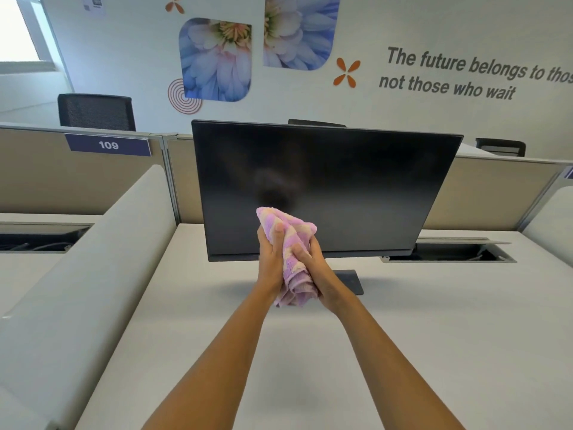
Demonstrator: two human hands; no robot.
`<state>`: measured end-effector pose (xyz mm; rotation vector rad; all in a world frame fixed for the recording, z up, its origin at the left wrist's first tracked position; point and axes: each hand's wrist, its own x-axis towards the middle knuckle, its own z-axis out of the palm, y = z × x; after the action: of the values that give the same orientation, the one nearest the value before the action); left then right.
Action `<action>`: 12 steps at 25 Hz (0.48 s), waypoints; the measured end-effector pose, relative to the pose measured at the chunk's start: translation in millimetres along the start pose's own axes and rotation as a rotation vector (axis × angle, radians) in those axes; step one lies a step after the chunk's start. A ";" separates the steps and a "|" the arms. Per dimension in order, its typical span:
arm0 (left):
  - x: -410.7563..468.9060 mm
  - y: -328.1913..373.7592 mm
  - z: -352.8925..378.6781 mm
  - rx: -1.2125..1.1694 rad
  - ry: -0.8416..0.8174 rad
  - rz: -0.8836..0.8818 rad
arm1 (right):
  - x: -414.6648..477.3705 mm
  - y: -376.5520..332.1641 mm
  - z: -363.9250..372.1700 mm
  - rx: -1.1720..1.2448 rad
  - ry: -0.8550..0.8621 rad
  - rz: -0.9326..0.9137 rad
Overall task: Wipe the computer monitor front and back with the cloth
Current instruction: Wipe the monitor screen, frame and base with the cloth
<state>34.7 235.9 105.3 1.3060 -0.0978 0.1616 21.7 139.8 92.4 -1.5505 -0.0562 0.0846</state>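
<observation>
both hands clasp a bunched pink and cream cloth [291, 243] between them, the left hand [270, 259] and the right hand [317, 268] each curled round it, in front of the lower middle of the dark monitor [325, 181]. the monitor stands upright on the pale desk [186, 321]; whether the cloth touches the screen is unclear.

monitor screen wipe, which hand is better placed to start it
Left, probably. Both hands grip the cloth, but the left hand sits higher, its finger on the bunched top in front of the monitor; the right hand holds the hanging tail.
</observation>
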 end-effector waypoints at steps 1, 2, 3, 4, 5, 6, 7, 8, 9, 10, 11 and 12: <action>-2.5 -6.4 3.2 0.008 -0.042 -0.079 | -1.5 3.4 -5.0 0.025 0.005 -0.007; -3.7 -12.9 4.3 0.017 -0.087 -0.165 | -2.5 6.5 -9.6 0.035 0.026 -0.022; -4.6 -19.2 4.2 0.042 -0.133 -0.241 | -2.4 9.8 -15.2 0.023 0.069 -0.039; -6.0 -25.9 2.5 0.097 -0.176 -0.283 | -1.8 12.7 -21.2 -0.016 0.130 -0.040; -9.1 -34.6 1.1 0.168 -0.201 -0.295 | -1.5 15.7 -28.8 -0.068 0.184 -0.019; -14.2 -43.7 -0.7 0.248 -0.201 -0.282 | -0.4 19.4 -38.0 -0.127 0.221 0.021; -20.6 -52.9 -3.2 0.345 -0.170 -0.267 | 1.1 23.8 -48.8 -0.182 0.248 0.073; -25.5 -64.2 -7.1 0.463 -0.114 -0.257 | 2.2 28.6 -60.8 -0.245 0.274 0.121; -28.7 -75.3 -12.4 0.582 -0.053 -0.246 | 2.1 34.0 -73.2 -0.308 0.302 0.151; -29.0 -88.4 -17.8 0.686 -0.010 -0.241 | 1.8 39.9 -85.9 -0.382 0.330 0.166; -29.2 -99.0 -22.6 0.773 0.009 -0.236 | 1.4 46.1 -98.3 -0.476 0.358 0.168; -27.2 -109.3 -27.2 0.854 0.013 -0.232 | 1.8 51.9 -110.0 -0.575 0.390 0.170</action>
<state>26.4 232.8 -10.2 2.1524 0.1540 0.0047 32.4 31.4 38.3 -2.1185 0.3907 -0.1118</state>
